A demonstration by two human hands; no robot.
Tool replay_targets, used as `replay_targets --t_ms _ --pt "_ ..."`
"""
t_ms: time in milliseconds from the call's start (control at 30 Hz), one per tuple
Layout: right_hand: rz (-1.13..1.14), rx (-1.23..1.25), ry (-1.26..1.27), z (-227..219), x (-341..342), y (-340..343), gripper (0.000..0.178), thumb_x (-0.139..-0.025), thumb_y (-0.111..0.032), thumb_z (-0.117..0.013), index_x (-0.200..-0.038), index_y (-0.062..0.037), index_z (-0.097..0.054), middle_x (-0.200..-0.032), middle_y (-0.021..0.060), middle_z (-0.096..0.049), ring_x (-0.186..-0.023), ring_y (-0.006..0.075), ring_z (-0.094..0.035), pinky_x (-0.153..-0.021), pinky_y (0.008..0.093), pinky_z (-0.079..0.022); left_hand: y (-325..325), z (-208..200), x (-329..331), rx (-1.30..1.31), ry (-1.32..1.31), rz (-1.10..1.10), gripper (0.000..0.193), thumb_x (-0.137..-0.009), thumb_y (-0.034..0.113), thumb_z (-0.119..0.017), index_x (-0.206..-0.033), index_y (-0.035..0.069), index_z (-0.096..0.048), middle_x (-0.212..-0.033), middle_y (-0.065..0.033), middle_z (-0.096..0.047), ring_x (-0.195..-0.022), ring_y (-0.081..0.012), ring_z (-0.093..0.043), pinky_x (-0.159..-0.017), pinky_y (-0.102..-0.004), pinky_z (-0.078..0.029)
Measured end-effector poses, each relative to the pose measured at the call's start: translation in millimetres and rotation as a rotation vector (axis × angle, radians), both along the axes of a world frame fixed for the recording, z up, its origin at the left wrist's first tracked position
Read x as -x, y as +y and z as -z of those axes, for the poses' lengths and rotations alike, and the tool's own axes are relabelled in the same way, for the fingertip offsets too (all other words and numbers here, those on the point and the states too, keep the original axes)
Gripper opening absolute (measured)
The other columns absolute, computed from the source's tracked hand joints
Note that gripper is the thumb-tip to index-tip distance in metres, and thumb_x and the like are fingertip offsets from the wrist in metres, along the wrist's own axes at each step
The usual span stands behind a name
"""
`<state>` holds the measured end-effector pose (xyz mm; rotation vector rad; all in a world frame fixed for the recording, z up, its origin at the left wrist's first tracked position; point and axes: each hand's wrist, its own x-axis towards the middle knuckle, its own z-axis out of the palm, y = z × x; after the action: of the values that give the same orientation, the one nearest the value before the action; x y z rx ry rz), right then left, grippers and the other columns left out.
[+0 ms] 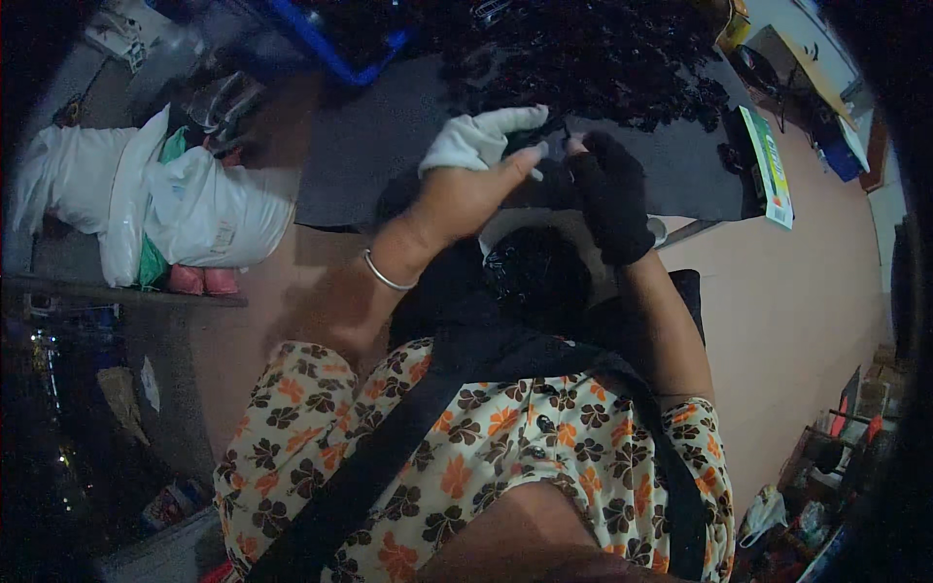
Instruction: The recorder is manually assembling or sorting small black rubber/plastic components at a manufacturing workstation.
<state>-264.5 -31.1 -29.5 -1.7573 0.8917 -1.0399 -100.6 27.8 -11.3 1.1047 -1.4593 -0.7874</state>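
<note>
Over the near edge of a dark-covered table (pixel 374 146), my left hand (pixel 476 160), in a white partial glove, pinches a small black piece (pixel 550 130) between thumb and fingers. Close beside it is my right hand (pixel 614 199), in a black glove with bare fingertips. Its fingers are drawn together at the same piece; what exactly they grip is too dark to make out. Beyond both hands spreads a heap of small shiny black pieces (pixel 583 68). Below them, near my lap, a pale round container (pixel 498 227) holds more glossy black pieces (pixel 535 272).
To the left, stuffed white sacks (pixel 219 214) lie on a dark surface. A blue-rimmed crate (pixel 340 63) stands at the far left of the table. On its right side lies a green and white box (pixel 766 165). Assorted goods (pixel 812 486) fill the lower right.
</note>
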Motion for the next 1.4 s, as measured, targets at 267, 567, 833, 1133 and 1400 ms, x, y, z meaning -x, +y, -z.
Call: replay_targets --t_ms 267,567,833,1133,1400 --pt "-0.185 0.143 0.012 6.6 -2.1 8.1 0.013 -0.082 -0.015 -0.052 -0.077 -0.0033 -0.056 -0.064 0.0057 -0.054 -0.056 0.0158 -0.054 -0.053 0.028 -0.042 10.9 -8.5 18.7 0.233 -0.56 -0.147 0.029 -0.075 0.002 -0.057 -0.103 0.002 -0.06 -0.107 -0.0209 -0.057 -0.106 -0.0336 -0.052 -0.091 -0.0356 -0.039" --pt "-0.195 0.286 0.046 6.9 -7.8 13.5 0.027 -0.06 -0.024 -0.067 -0.075 -0.0042 -0.057 -0.066 0.0075 -0.054 -0.058 0.022 -0.056 -0.054 0.0304 -0.044 17.0 -0.8 12.2 0.396 -0.617 -0.15 0.035 -0.07 -0.001 -0.057 -0.104 0.004 -0.06 -0.111 -0.0234 -0.053 -0.1 -0.0351 -0.054 -0.086 -0.0361 -0.046" --pt "-0.24 0.642 0.307 9.9 6.5 9.1 0.014 -0.072 -0.013 -0.062 -0.082 -0.0028 -0.059 -0.076 0.01 -0.06 -0.066 0.022 -0.058 -0.06 0.0304 -0.044 17.2 -2.7 17.3 0.33 -0.54 -0.116 0.034 -0.07 0.001 -0.059 -0.104 0.002 -0.059 -0.115 -0.0234 -0.052 -0.104 -0.0332 -0.053 -0.087 -0.0343 -0.046" --pt "-0.139 -0.223 0.057 -2.8 4.2 16.2 0.02 -0.082 -0.018 -0.057 -0.095 -0.0027 -0.057 -0.083 0.0035 -0.06 -0.073 0.0118 -0.055 -0.064 0.0255 -0.044 20.9 4.6 1.8 -0.134 0.002 0.011 0.027 -0.08 0.002 -0.057 -0.106 -0.005 -0.057 -0.096 -0.01 -0.063 -0.077 -0.0116 -0.06 -0.07 -0.0249 -0.05" --pt "-0.199 -0.177 0.006 -2.9 17.8 14.7 0.026 -0.077 -0.014 -0.064 -0.097 -0.0002 -0.056 -0.086 0.0063 -0.06 -0.08 0.0131 -0.055 -0.072 0.0278 -0.045 17.8 1.3 7.7 -0.076 -0.032 0.186 0.025 -0.08 0.006 -0.058 -0.103 -0.003 -0.059 -0.085 -0.0097 -0.064 -0.072 -0.0101 -0.059 -0.064 -0.0233 -0.049"
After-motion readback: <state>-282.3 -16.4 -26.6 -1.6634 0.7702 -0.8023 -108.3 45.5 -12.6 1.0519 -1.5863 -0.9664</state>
